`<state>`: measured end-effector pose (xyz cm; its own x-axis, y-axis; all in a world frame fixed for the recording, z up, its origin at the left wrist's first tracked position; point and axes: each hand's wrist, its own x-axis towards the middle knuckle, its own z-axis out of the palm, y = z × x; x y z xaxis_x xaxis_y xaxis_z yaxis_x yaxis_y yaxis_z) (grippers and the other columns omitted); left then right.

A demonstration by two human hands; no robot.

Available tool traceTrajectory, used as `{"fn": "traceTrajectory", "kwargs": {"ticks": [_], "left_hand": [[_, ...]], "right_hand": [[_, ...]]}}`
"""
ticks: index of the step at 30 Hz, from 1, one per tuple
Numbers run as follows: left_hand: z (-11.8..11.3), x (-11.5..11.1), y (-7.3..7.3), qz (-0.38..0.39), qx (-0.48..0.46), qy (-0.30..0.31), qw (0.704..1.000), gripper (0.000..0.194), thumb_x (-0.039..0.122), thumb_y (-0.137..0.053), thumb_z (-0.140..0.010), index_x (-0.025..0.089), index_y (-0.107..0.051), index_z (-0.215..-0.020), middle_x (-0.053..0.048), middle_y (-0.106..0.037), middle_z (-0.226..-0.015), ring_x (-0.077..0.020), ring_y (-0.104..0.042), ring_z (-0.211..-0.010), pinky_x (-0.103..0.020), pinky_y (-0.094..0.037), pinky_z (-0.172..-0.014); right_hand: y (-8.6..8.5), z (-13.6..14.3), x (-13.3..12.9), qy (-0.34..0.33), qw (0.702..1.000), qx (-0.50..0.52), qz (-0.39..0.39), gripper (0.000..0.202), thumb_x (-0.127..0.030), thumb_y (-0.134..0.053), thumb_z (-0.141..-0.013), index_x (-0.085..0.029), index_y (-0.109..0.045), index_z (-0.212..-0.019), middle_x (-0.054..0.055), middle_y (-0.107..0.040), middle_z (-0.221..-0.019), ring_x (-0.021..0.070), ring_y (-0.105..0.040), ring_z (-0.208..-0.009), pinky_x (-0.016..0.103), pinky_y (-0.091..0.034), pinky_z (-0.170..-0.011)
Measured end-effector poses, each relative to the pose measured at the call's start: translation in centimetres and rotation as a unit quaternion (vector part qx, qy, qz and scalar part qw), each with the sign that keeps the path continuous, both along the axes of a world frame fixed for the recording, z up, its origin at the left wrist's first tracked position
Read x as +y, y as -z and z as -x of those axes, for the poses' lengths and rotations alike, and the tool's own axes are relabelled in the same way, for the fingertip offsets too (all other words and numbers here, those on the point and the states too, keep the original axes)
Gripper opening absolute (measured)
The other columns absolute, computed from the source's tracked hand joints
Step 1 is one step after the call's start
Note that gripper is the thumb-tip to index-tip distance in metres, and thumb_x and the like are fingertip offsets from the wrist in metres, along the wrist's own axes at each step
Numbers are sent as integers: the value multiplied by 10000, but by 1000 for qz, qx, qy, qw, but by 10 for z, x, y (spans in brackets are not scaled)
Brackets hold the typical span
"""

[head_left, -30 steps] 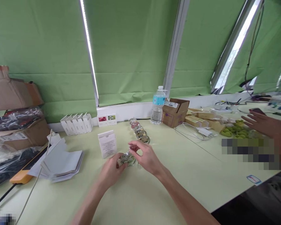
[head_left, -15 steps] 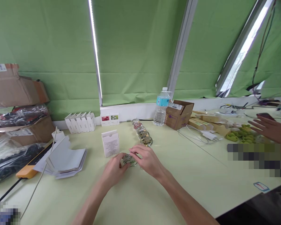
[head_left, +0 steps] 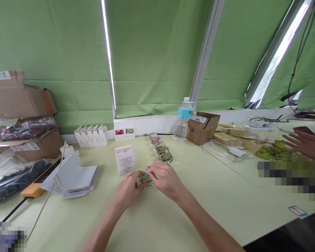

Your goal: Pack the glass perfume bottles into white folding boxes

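Note:
Near the middle of the table, a small round glassy piece [head_left: 145, 177] lies between my two hands; its exact kind is too small to make out. My left hand [head_left: 129, 189] grips its left side between thumb and fingers. At its top edge, the fingertips of my right hand [head_left: 164, 178] pinch together on something small that is mostly hidden. Just behind, an upright white box [head_left: 125, 160] with printed text stands on the table. Several similar shiny round pieces [head_left: 162, 150] overlap in a row, running away toward the wall.
Several slim white boxes [head_left: 91, 136] and picture cards [head_left: 124, 133] stand by the wall. A water bottle [head_left: 181, 122] is beside an open cardboard box [head_left: 202, 128]. Papers [head_left: 80, 180] and an orange power strip [head_left: 32, 190] lie left. Another person's hand [head_left: 306, 141] is at far right.
The view has shifted slightly, so everything sits a little further right. Both my hands keep the same hold on the round piece, with hardly any visible movement.

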<state>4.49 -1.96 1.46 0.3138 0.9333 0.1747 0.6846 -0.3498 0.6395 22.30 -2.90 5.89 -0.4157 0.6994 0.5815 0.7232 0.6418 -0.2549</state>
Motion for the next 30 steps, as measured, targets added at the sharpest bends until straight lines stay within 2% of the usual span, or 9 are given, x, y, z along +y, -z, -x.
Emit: {"fn": "traceTrajectory", "kwargs": {"ticks": [4, 9, 14, 21, 27, 30], "left_hand": [[0, 1, 3, -8, 1, 3, 1000, 292, 346, -515, -835, 265, -570, -1111, 15, -610, -760, -141, -519, -628, -222, -344, -564], [1, 0, 0, -13, -6, 10, 1000, 277, 334, -514, -837, 254, -576, -1094, 3, -628, -816, -142, -535, -649, -227, -365, -587], [1, -3, -3, -4, -2, 13, 1000, 285, 342, -505, -840, 246, -577, -1099, -9, -632, -841, -144, -536, -654, -230, -370, -583], [0, -2, -3, -5, 2, 8, 1000, 284, 326, -510, -841, 242, -575, -1105, -8, -624, -830, -144, -541, -663, -226, -371, -583], [0, -4, -6, 6, 6, 2, 1000, 304, 353, -509, -843, 253, -566, -1124, 0, -631, -804, -147, -543, -644, -231, -359, -568], [0, -4, -5, -1, 8, 3, 1000, 302, 349, -514, -841, 256, -570, -1122, 1, -636, -813, -149, -551, -658, -231, -359, -571]], "right_hand": [[-4, 5, -3, 37, 998, -47, -6, 220, -135, -483, -909, -191, -597, -730, 5, -660, -729, 143, -572, -736, 248, -376, -683], [-9, 8, -3, 63, 994, -87, 4, 225, -146, -485, -895, -191, -604, -710, 7, -662, -714, 144, -572, -717, 260, -314, -612], [-10, 6, -1, 72, 994, -70, 31, 225, -162, -484, -895, -203, -633, -731, 0, -665, -711, 131, -577, -690, 256, -302, -589], [-11, 8, -3, 79, 991, -106, 13, 217, -141, -494, -877, -204, -627, -718, 13, -656, -694, 147, -569, -684, 274, -285, -573], [-17, 5, 0, 77, 992, -88, 51, 263, -191, -476, -900, -204, -624, -683, 4, -633, -640, 131, -561, -632, 253, -289, -561], [-19, 7, -1, 79, 990, -114, 34, 259, -167, -482, -884, -197, -619, -667, 13, -623, -631, 138, -555, -633, 263, -269, -552]]}}
